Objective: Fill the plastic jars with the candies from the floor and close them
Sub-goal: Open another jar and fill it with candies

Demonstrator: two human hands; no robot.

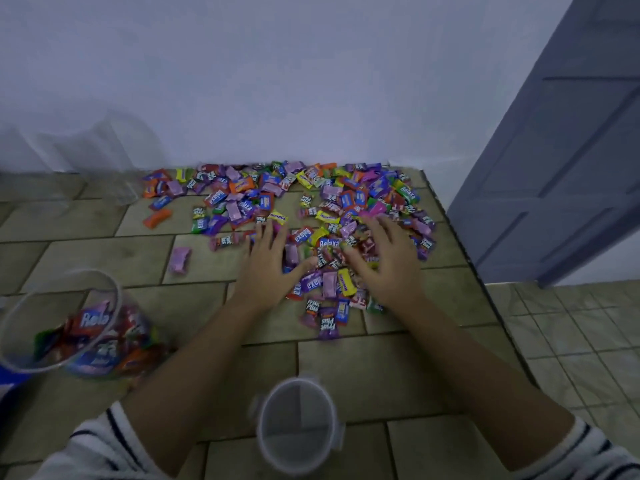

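Empty jar (273, 438) is closest: upright on the tiled floor (104, 258) between the two forearms, uncapped, nothing in it. Far left, second jar (116, 299), also uncapped, partly filled with wrapped sweets. No lids visible from here.

Left hand (266, 265): palm down, fingers straight and spread, resting on the left edge of the near clump of candies (346, 199). Gripping nothing. Rest of the pile runs back to the wall (311, 81).

Right hand (384, 258): same pose on the clump's right side, fingers splayed, tips pressing into wrappers, nothing clamped. Hands are apart with the clump between them.

Reads as setup for a two-hand scoop. My take on doing it well:
- sweep both hands inward, little-finger edges kept on the tile so flat wrappers don't slip under
- cup, don't squeeze; the wrappers look slick
- modest load, since the jar mouth looks narrower than two cupped hands
- release low over the mouth

Door (571, 168) stands far right, not involved.
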